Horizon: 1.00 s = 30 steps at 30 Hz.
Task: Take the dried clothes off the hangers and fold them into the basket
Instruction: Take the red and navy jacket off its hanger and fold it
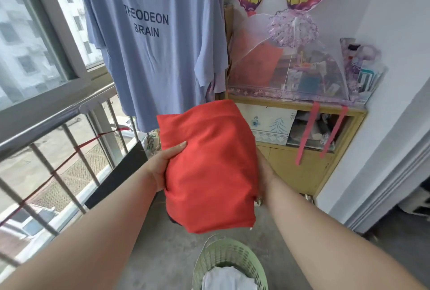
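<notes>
Holding a folded red garment (209, 168) in front of me, I stand beside the metal railing (46, 127) on my left. A blue T-shirt (153, 57) hangs just behind the bundle. My left hand (166, 161) grips the garment's left edge, the thumb pressed on its front and the fingers tucked out of sight behind. My right hand (264, 173) lies against the right edge; its fingers are hidden by the cloth, so I cannot tell their grip. Below the bundle stands the green basket (204, 257), white cloth (228, 278) inside. A yellow cabinet (297, 168) stands on the right.
</notes>
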Motion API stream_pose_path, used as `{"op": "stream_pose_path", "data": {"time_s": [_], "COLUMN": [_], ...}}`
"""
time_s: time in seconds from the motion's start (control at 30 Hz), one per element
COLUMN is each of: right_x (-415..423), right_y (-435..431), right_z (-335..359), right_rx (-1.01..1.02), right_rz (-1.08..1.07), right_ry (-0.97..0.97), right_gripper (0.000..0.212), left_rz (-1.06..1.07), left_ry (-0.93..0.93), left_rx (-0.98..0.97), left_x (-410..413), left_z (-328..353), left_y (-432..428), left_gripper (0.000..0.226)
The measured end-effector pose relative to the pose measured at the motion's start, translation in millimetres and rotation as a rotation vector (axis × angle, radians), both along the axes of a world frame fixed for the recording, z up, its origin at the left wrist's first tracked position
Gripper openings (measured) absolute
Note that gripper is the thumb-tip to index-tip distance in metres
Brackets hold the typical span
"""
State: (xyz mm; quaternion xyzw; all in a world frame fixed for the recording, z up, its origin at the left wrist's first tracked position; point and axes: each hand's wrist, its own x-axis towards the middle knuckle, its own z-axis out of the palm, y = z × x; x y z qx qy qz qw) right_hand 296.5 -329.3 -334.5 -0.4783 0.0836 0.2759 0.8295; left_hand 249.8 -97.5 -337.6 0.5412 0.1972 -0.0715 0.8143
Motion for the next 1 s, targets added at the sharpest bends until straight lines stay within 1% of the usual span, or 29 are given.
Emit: {"op": "stream_pose_path", "data": {"time_s": [0.03, 0.07, 0.13, 0.23, 0.27, 0.3, 0.37, 0.43, 0.57, 0.67, 0.7, 0.73, 0.8, 0.83, 0.9, 0.93, 1.0], "right_x": [6.0, 11.7, 16.3, 14.3, 14.7, 14.4, 11.0, 6.5, 4.9, 10.7, 12.8, 14.4, 15.0, 14.3, 11.5, 8.4, 0.3], "right_y": [3.5, -0.8, -11.4, -22.9, -23.0, -25.0, -29.0, -33.8, -44.5, -52.7, -55.3, -58.3, -64.7, -67.6, -72.6, -74.5, -78.2], "right_z": [-6.6, -15.5, -36.3, -71.8, -83.6, -100.2, -126.0, -153.7, -217.2, -264.2, -278.5, -295.5, -331.1, -349.3, -389.2, -409.5, -444.4], "right_rx": [0.035, 0.019, -0.020, -0.191, -0.266, -0.309, -0.340, -0.348, -0.412, -0.425, -0.433, -0.434, -0.451, -0.454, -0.455, -0.452, -0.456], "right_rz": [0.083, 0.127, 0.229, 0.321, 0.305, 0.273, 0.197, 0.168, 0.154, 0.160, 0.164, 0.164, 0.147, 0.140, 0.145, 0.144, 0.146], "right_ry": [0.001, -0.001, -0.020, -0.005, -0.003, 0.013, 0.052, 0.115, 0.216, 0.266, 0.282, 0.302, 0.343, 0.372, 0.422, 0.448, 0.497], "right_gripper": [0.068, 0.079, 0.085, 0.087, 0.084, 0.075, 0.056, 0.049, 0.052, 0.059, 0.063, 0.063, 0.056, 0.053, 0.049, 0.047, 0.048], "left_rz": [-0.011, -0.013, 0.008, 0.007, 0.005, 0.000, -0.008, -0.004, 0.031, 0.046, 0.026, -0.009, -0.072, -0.090, -0.081, -0.073, -0.074], "left_ry": [0.030, 0.060, 0.119, 0.207, 0.238, 0.269, 0.336, 0.410, 0.515, 0.548, 0.552, 0.540, 0.538, 0.559, 0.624, 0.656, 0.688], "left_rx": [0.042, 0.087, 0.153, 0.169, 0.160, 0.145, 0.130, 0.116, 0.116, 0.115, 0.114, 0.110, 0.133, 0.142, 0.135, 0.127, 0.118], "left_x": [-0.3, 0.1, 0.9, -0.7, -1.0, -1.4, -2.6, -4.7, -4.6, -1.5, 0.5, 2.1, 2.9, 3.2, 3.3, 1.8, -2.7], "left_z": [-3.7, -9.0, -23.2, -54.6, -64.6, -79.0, -103.4, -131.3, -196.8, -242.2, -255.6, -271.9, -307.3, -325.1, -364.4, -385.7, -419.5], "left_y": [0.6, 0.4, -3.0, -13.7, -17.0, -21.2, -27.3, -32.8, -49.2, -58.8, -60.9, -62.6, -66.7, -67.8, -72.4, -74.0, -77.5], "left_gripper": [0.051, 0.050, 0.047, 0.047, 0.046, 0.046, 0.050, 0.055, 0.070, 0.059, 0.059, 0.063, 0.074, 0.071, 0.048, 0.044, 0.052]}}
